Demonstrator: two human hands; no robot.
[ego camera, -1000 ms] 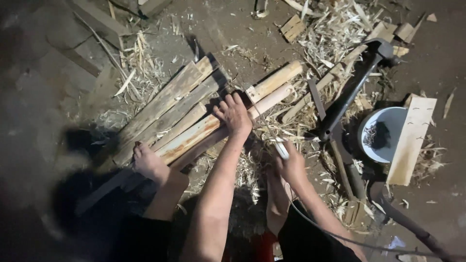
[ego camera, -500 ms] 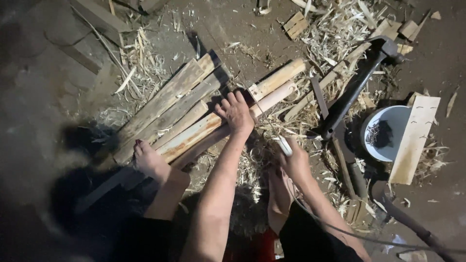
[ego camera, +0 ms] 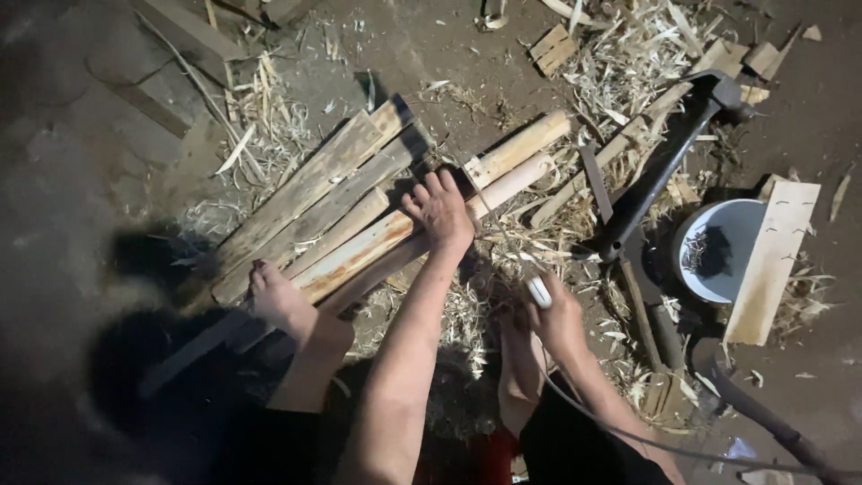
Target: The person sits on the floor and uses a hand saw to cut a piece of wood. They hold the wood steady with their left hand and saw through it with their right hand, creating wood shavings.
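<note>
Wooden stake lies mid-pile under the left hand, fingers spread flat; the right hand grips a white-handled tool. A slip (bare foot nearby) risks cuts.

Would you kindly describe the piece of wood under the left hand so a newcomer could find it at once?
Start at the bundle of wooden slats lying slantwise on the dirt floor. On its right edge lie two pale round poles; the left hand presses on the nearer pole. Unlike the flat grey slats, it is rounded and lighter.
</note>
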